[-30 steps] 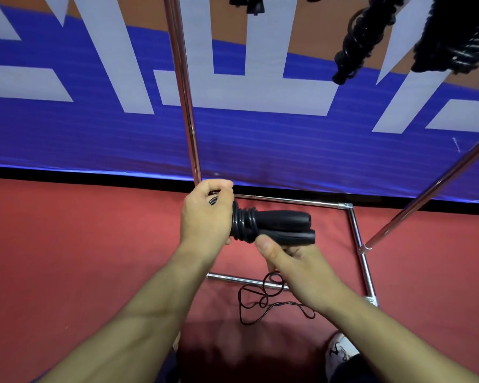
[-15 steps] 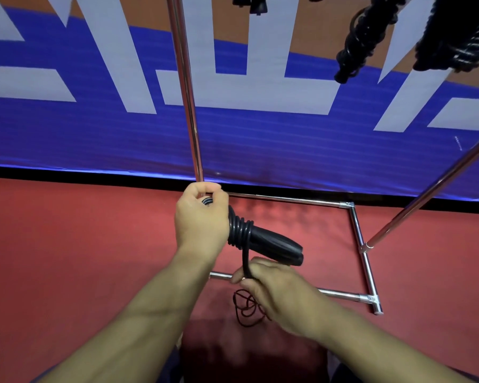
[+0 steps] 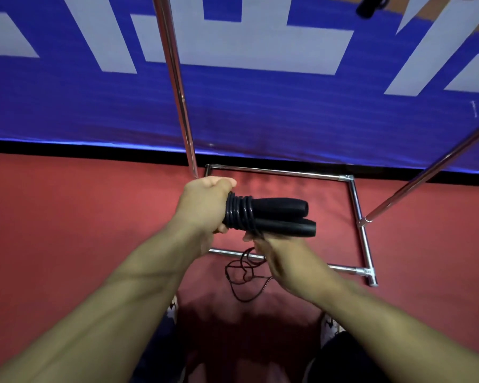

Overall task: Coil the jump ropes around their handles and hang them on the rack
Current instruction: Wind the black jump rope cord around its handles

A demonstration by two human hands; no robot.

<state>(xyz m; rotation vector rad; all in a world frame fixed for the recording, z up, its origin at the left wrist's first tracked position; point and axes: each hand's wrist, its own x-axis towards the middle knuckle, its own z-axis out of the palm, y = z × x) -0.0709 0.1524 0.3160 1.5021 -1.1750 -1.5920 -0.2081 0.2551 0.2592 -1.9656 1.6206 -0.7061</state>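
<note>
Red matting [image 3: 67,230] runs under everything I see, with a blue-and-white banner [image 3: 260,106] closing off the far side at twelve o'clock.

Nearest me, at about six o'clock, a loose tangle of thin black cord [image 3: 245,275] lies on the mat just in front of the feet; I judge this to be the part of the jump rope not yet wound. From it the cord rises to my right hand [image 3: 277,257], at about five o'clock of centre, whose fingers are curled and seem to pinch the cord just under the handles, though the fingertips themselves are hidden from me.

Just beyond, at the middle of the view, the two black handles [image 3: 280,217] lie side by side, roughly level, their free ends pointing to three o'clock. My left hand [image 3: 205,205] grips their other end in a closed fist, at nine o'clock of them. Several tight turns of cord [image 3: 238,212] sit stacked against that fist, glossy and close-packed, covering less than half the handles' length.

So I judge the coiling well begun but unfinished, and the hanging not started for this rope.

Farther off, the chrome rack [image 3: 174,78] stands on its rectangular base, one upright rising at twelve o'clock and another slanting at two. At the top edge near one o'clock a dark bundle [image 3: 369,5] hangs, probably a rope already done.
</note>
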